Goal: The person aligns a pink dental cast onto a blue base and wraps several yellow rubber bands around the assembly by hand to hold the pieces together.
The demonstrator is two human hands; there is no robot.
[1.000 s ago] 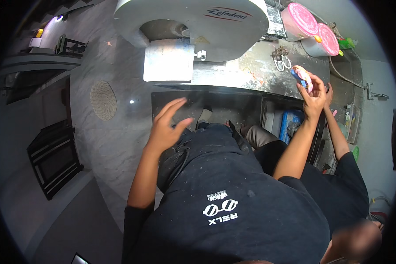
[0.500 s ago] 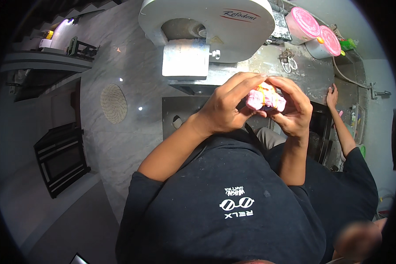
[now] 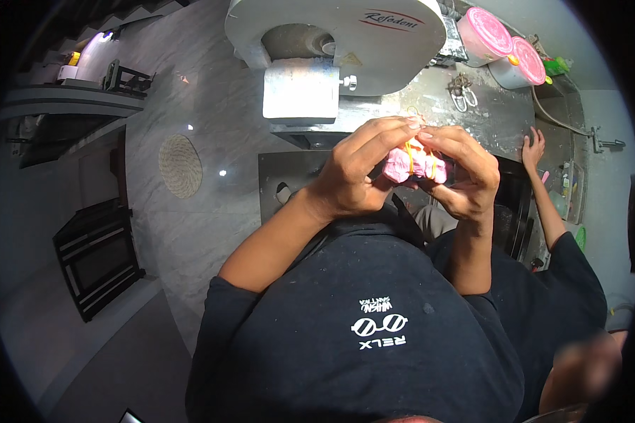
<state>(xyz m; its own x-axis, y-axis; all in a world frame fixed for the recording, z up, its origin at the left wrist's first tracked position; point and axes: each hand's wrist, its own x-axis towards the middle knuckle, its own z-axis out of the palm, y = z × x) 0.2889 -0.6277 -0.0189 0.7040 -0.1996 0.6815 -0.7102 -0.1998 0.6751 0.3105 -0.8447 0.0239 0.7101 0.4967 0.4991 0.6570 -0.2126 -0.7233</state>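
Observation:
Between my two hands, in front of my chest, is a pink lump that looks like a plaster dental model [image 3: 418,163], with yellow rubber bands around it. My left hand [image 3: 363,166] grips its left side, fingers arched over the top and thumb beneath. My right hand [image 3: 466,169] closes on the right side in the same way, its fingertips meeting those of the left at the upper edge. My palms and fingers hide the ends and much of the underside.
A white trimmer-like machine [image 3: 395,53] with a flat white work table [image 3: 300,95] stands ahead on a dusty counter [image 3: 497,120]. Two pink-lidded buckets [image 3: 488,34] and metal-framed articulators or tools [image 3: 462,95] are at right. A co-worker's hand [image 3: 533,149] rests at the counter's right edge.
The pink model has shifted slightly left and turned, showing more of its banded face. My fingertips have moved a little along its top. The co-worker's fingers have spread.

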